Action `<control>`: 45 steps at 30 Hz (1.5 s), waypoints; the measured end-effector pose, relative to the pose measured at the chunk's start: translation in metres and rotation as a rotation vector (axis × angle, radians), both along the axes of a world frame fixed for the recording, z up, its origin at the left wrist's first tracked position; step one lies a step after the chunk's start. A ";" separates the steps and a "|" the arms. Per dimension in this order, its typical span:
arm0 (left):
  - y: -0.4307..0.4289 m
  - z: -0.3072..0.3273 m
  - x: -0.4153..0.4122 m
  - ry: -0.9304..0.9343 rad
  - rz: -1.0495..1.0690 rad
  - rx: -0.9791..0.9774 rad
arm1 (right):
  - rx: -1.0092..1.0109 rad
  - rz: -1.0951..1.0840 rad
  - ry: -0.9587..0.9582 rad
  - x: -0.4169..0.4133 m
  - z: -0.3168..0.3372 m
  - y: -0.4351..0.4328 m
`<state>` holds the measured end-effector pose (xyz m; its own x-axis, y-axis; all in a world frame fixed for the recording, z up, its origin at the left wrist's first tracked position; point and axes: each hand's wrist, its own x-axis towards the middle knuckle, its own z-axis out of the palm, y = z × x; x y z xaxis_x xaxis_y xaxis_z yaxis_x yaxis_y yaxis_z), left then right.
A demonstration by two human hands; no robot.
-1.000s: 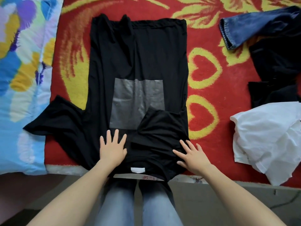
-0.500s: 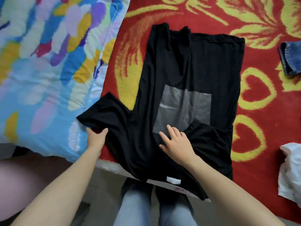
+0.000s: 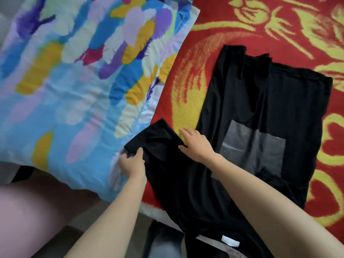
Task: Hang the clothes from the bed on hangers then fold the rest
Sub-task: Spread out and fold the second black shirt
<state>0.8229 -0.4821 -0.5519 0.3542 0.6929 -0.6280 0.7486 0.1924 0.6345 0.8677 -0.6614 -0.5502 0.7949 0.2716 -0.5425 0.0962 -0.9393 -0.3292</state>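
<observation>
A black t-shirt [image 3: 251, 101] with a grey square print lies flat on the red and yellow bed cover [image 3: 186, 94], neck toward me, a white label at the collar. Its left sleeve [image 3: 154, 136] sticks out over the edge of a pillow. My left hand [image 3: 131, 163] pinches the sleeve's end, thumb on top of the cloth. My right hand [image 3: 195, 143] lies flat with straight fingers on the sleeve near the shoulder, fingertips reaching the bed cover.
A large pillow [image 3: 74, 81] with blue, yellow and purple blotches covers the left side and touches the sleeve. The bed's near edge [image 3: 154, 211] runs below the shirt, with my jeans-clad legs [image 3: 163, 241] under it.
The view swung left, so the jeans and white garment left the frame. My left hand moved to the sleeve end and gripped it. My right hand crossed from the shirt's middle to the sleeve.
</observation>
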 end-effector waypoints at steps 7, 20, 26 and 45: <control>0.012 0.002 -0.004 -0.022 -0.170 -0.086 | -0.042 -0.281 0.104 0.013 -0.012 0.048; -0.033 0.074 -0.038 -0.838 -0.966 0.648 | 0.919 -0.825 0.391 0.019 0.052 -0.037; -0.120 0.064 -0.099 -1.050 -1.705 0.503 | 1.021 -1.157 0.348 -0.035 0.074 -0.169; -0.088 0.007 -0.132 0.177 -1.330 0.389 | -0.178 -0.819 0.033 -0.285 0.011 -0.177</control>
<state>0.6908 -0.5697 -0.5454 0.8135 0.0420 -0.5801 0.3034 -0.8816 0.3616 0.5826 -0.8384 -0.5394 0.6867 -0.4767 -0.5489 -0.6461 -0.7462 -0.1602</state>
